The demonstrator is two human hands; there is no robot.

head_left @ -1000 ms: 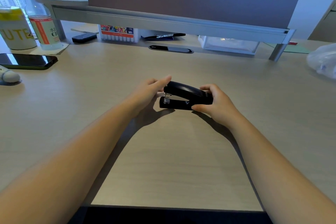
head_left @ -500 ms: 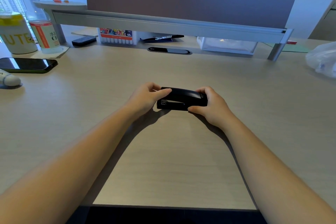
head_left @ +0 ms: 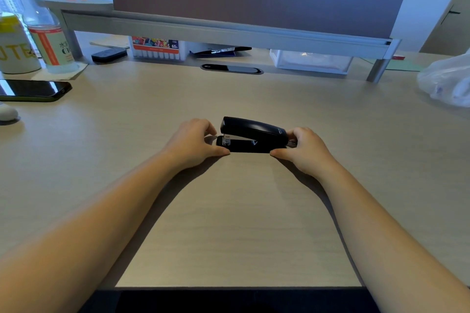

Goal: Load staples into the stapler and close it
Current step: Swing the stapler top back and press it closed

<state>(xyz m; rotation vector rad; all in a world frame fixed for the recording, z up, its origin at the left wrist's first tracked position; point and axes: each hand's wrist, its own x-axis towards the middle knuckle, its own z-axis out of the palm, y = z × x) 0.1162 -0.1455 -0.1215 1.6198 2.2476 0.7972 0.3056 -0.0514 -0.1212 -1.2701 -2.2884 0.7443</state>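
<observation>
L hand (head_left: 193,143) curls loosely at the front end of the black stapler (head_left: 251,134), thumb tip touching the base, other fingers bent just off the nose; can't tell if it really grips. R hand (head_left: 302,151) pinches the hinge end, thumb on the near side, fingers round the back, probably to steady it w/ both ends braced. Stapler sits on the desk (head_left: 229,223) mid-front, lid down but mouth a bit gapped at the front, metal showing there; looks shut or nearly, so task seems abt done. No loose staples visible. Further out: clear plastic box (head_left: 310,61) under the shelf, contents unclear; marker box (head_left: 157,49) w/ white caps in a row; bottle (head_left: 43,30) far left, level hard to tell; phone (head_left: 33,89) flat beside it.
</observation>
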